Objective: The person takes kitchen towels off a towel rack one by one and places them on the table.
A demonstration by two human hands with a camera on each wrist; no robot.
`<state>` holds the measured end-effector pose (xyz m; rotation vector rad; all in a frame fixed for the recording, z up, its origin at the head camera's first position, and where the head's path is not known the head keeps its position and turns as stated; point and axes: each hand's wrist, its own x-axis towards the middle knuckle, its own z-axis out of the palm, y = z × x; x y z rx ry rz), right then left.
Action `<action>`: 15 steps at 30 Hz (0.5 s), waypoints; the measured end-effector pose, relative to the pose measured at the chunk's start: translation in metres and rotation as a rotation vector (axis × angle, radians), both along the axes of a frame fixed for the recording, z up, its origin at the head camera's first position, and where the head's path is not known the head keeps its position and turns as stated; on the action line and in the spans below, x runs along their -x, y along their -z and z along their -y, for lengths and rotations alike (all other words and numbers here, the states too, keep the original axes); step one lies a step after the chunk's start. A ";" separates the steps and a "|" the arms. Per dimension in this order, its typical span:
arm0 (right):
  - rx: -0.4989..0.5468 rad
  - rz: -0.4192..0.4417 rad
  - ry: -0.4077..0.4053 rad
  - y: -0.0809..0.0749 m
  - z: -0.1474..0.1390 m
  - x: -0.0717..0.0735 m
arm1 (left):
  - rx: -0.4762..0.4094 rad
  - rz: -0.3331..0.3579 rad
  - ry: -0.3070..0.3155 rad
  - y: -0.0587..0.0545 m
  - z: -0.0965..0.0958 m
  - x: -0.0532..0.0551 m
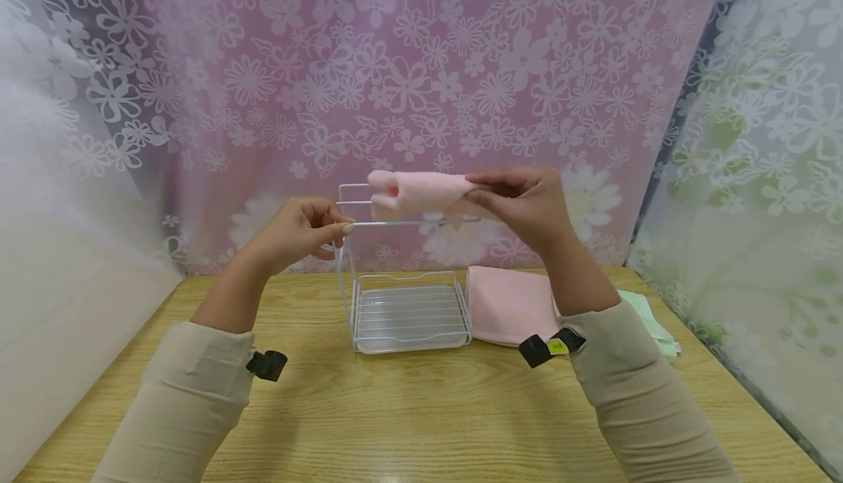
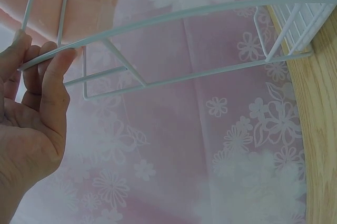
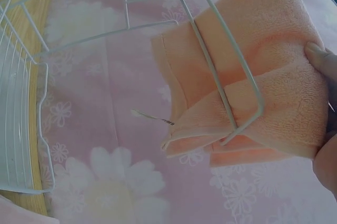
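A white wire rack (image 1: 415,224) stands on the table, with upper bars high above a low basket base. My left hand (image 1: 299,230) pinches the near left corner of its upper bars, between thumb and fingers in the left wrist view. My right hand (image 1: 523,201) grips the right end of a folded pink towel (image 1: 428,192), thumb on the near side. The towel lies across the upper bars, its left end a loose, open fold. In the right wrist view, two bars cross in front of the towel (image 3: 263,34), and a small white tag (image 3: 150,116) sticks out from its lower edge.
A white tray (image 1: 411,326) sits in the rack's base. Just right of it lies another folded pink towel (image 1: 510,304). Farther right, partly behind my right forearm, is a light green cloth (image 1: 648,322). Flowered curtains (image 1: 408,66) hang behind the wooden table (image 1: 408,410) and at both sides.
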<state>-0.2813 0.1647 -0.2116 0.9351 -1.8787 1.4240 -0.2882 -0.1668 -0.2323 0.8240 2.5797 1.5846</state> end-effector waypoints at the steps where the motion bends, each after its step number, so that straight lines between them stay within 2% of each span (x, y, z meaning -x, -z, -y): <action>1: 0.003 -0.005 0.000 0.001 -0.001 -0.001 | 0.001 -0.002 0.000 0.000 0.000 0.000; 9: 0.007 -0.019 -0.002 0.005 -0.008 -0.006 | 0.003 -0.016 0.002 -0.001 0.000 0.001; 15: 0.032 -0.009 -0.048 0.009 -0.015 -0.009 | 0.001 -0.015 0.000 0.000 -0.001 0.001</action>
